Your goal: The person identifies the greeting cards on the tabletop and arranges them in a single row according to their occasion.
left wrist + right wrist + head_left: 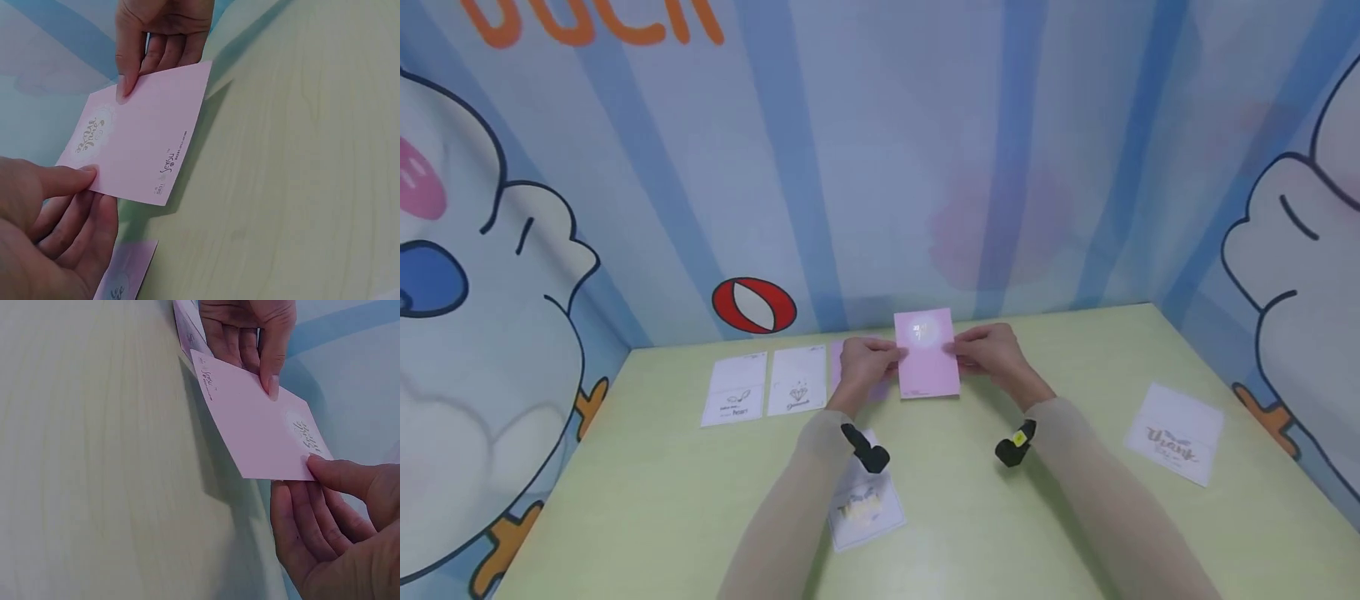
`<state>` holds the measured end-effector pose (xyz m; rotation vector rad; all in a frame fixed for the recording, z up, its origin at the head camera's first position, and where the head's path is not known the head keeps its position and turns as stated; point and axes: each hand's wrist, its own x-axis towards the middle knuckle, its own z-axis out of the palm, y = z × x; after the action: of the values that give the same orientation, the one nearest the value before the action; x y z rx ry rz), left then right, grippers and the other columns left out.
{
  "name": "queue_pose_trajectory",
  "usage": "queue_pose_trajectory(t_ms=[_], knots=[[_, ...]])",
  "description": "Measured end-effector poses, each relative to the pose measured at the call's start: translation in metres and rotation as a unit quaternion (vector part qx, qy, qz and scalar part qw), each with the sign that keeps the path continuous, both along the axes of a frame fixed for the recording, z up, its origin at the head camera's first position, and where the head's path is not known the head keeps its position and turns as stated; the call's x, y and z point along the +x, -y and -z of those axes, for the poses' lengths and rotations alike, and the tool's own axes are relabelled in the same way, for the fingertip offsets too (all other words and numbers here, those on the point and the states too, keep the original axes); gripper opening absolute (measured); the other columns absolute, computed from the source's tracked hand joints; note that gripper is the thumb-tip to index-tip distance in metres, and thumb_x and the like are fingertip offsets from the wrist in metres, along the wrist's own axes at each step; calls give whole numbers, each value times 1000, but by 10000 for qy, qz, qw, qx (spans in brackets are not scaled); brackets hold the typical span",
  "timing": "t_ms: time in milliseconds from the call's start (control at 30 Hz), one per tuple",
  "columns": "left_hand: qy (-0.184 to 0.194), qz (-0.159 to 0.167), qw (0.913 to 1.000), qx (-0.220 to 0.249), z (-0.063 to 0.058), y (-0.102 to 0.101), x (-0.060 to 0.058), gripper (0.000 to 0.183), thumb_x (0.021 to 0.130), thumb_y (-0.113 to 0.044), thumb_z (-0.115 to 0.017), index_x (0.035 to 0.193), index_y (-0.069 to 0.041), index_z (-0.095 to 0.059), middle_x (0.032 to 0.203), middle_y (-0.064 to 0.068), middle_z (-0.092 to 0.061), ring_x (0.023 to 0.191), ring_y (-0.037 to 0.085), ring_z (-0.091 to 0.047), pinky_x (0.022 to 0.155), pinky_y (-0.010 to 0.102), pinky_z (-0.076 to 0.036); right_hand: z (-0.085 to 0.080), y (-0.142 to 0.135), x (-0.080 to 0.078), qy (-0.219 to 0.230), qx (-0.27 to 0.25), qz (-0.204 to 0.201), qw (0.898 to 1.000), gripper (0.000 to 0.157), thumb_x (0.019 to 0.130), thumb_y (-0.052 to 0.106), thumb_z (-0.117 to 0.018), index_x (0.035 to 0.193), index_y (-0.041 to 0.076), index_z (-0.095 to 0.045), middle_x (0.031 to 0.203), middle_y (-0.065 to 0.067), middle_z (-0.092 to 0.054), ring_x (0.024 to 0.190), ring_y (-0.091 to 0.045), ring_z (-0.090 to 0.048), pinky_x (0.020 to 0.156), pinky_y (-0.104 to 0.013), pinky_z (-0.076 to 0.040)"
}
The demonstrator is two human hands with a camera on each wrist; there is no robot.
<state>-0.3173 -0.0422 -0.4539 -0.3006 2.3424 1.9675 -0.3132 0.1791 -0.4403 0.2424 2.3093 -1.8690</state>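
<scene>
A pink card with a pale round emblem and shiny lettering is held up over the back of the table. My left hand pinches its left edge, thumb on the front and fingers behind. On the opposite edge my right hand pinches it the same way, as the right wrist view shows with the thumb on top. Small print runs along the card's lower end in the left wrist view. A second pink card lies under and beside my left hand, partly hidden by it.
Two white cards, one with a heart print and one with a diamond print, lie in a row at the back left. Another printed card lies below my left forearm. A "thank you" card lies at the right. A patterned wall rises behind the table.
</scene>
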Motion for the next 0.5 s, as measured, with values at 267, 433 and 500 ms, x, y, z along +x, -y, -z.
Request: queue_pose_trajectory(t_ms=[267, 433, 500], knots=[[-261, -210, 9959, -844, 2, -3, -8, 15, 84, -11, -87, 96, -2, -83, 96, 16, -81, 72, 20, -77, 70, 28, -62, 4, 13, -17, 113, 848, 260, 9960, 34, 90, 14, -84, 116, -4, -75, 103, -13, -79, 82, -16, -75, 81, -32, -64], [-445, -207, 9850, -1654, 3, -7, -9, 17, 85, -15, -87, 96, -4, -84, 101, 13, -81, 91, 26, -76, 85, 36, -60, 8, 16, -23, 161, 1072, 306, 9936, 32, 89, 13, -84, 114, -4, -74, 109, -20, -78, 81, -18, -76, 78, -32, -64], [-512, -199, 9807, -1878, 3, -9, -9, 16, 85, -16, -86, 96, -4, -84, 103, 13, -81, 98, 29, -74, 90, 41, -59, 10, 15, -24, 168, 1148, 296, 9928, 31, 89, 12, -84, 113, -4, -74, 109, -21, -78, 79, -17, -75, 75, -31, -64]])
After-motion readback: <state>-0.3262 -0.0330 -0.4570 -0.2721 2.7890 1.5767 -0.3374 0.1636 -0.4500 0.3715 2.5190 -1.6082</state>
